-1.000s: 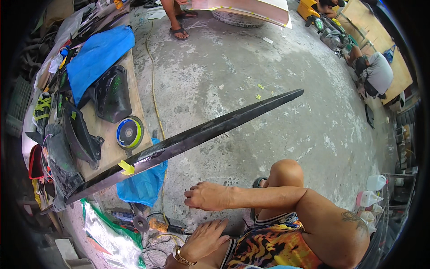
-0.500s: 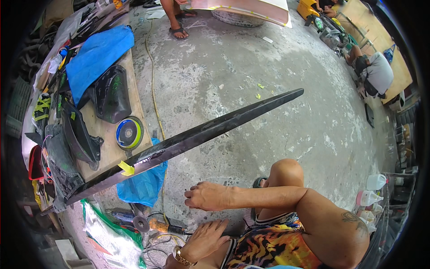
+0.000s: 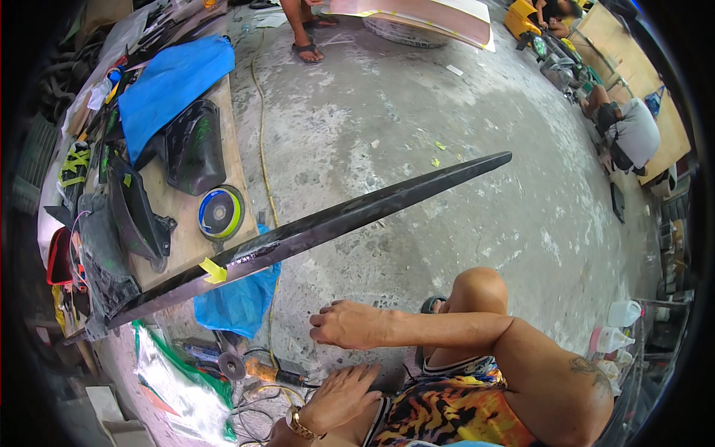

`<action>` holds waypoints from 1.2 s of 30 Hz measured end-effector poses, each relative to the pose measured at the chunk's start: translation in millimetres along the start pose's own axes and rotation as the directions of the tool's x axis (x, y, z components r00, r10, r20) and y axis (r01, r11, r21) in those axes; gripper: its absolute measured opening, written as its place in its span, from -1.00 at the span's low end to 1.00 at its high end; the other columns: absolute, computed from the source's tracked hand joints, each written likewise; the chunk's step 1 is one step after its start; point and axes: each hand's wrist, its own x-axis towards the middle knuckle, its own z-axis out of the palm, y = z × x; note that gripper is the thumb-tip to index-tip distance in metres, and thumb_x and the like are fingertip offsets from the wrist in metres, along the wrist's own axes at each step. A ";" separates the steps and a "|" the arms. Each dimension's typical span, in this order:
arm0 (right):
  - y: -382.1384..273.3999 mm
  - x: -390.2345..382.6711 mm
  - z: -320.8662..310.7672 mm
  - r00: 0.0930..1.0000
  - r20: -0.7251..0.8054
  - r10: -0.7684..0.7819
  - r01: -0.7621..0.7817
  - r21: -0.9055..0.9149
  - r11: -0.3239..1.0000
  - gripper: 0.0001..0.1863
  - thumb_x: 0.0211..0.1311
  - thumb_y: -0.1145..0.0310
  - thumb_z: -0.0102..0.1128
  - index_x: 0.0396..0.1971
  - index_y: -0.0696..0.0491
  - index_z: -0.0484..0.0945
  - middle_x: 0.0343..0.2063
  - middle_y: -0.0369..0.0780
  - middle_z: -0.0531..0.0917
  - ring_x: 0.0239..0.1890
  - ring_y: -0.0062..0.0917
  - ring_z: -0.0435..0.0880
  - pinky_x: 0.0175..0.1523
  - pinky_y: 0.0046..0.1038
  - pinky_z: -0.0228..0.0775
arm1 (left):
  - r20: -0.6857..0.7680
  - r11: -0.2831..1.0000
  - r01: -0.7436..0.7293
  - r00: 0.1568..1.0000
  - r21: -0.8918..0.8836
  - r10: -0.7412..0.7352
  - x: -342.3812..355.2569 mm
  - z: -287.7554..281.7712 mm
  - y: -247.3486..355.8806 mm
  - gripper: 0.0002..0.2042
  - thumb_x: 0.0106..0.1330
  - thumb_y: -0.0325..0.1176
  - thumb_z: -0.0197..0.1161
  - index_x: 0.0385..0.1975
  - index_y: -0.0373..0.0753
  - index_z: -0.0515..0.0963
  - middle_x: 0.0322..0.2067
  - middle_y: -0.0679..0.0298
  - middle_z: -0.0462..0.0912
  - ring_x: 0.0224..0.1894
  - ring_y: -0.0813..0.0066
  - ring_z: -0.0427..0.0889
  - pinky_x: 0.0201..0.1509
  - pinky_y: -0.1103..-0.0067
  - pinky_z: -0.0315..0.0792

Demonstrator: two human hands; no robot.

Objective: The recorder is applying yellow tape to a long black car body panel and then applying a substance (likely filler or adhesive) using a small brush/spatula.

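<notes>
My left hand (image 3: pixel 344 398), with a gold watch at its wrist, lies flat on my left thigh, fingers stretched and holding nothing. My right hand (image 3: pixel 347 325) hangs out in front, its forearm resting across my right knee. Its fingers are loosely curled and I see nothing in them. Beyond both hands, a long black tapered strip (image 3: pixel 357 212) slants from the table at left out over the floor, touched by neither hand. A piece of yellow tape (image 3: pixel 214 271) sticks to it. Near my left hand, an angle grinder (image 3: pixel 264 372) with an orange body lies on the floor.
On the wooden table (image 3: pixel 238 160) are black moulded parts (image 3: pixel 195 145), a blue sheet (image 3: pixel 175 82) and a round disc (image 3: pixel 221 212). A blue plastic bag (image 3: pixel 242 302) hangs below the strip. A yellow cord (image 3: pixel 262 149) crosses the floor. Other people (image 3: pixel 633 134) sit farther off.
The whole scene has shifted slightly right in the picture as my head turned a little. Both my hands keep their places.
</notes>
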 end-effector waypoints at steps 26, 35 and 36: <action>-1.1 -4.6 -2.3 1.000 0.009 0.023 -0.023 -0.008 1.000 -0.89 0.16 0.40 0.18 -0.38 0.12 0.57 -0.31 -0.16 0.62 -0.17 -0.22 0.71 -0.09 -0.24 0.59 | -0.007 1.000 -0.017 1.000 0.005 0.017 4.1 -0.2 3.7 -0.47 0.43 -0.12 0.18 0.27 -0.31 0.33 0.14 -0.03 0.51 0.17 -0.01 0.53 0.25 0.22 0.42; -0.1 -9.1 -12.5 1.000 -0.002 0.004 -0.004 0.020 1.000 -0.85 0.27 0.35 0.19 -0.25 0.09 0.57 -0.30 -0.15 0.61 -0.19 -0.23 0.68 -0.08 -0.23 0.53 | -0.111 0.996 0.069 0.991 -0.057 -0.075 -0.2 15.7 3.9 -0.49 0.47 -0.13 0.08 0.30 -0.29 0.30 0.06 -0.02 0.49 0.14 -0.03 0.48 0.26 0.19 0.35; -1.1 -8.4 -12.3 0.998 0.028 -0.051 0.050 0.041 0.998 -0.85 0.27 0.35 0.19 -0.25 0.09 0.57 -0.30 -0.15 0.61 -0.19 -0.23 0.68 -0.08 -0.23 0.53 | -0.131 0.999 0.035 0.991 -0.036 -0.040 -1.4 19.9 2.2 -0.50 0.47 -0.13 0.08 0.30 -0.29 0.30 0.05 -0.01 0.49 0.11 -0.02 0.49 0.24 0.19 0.36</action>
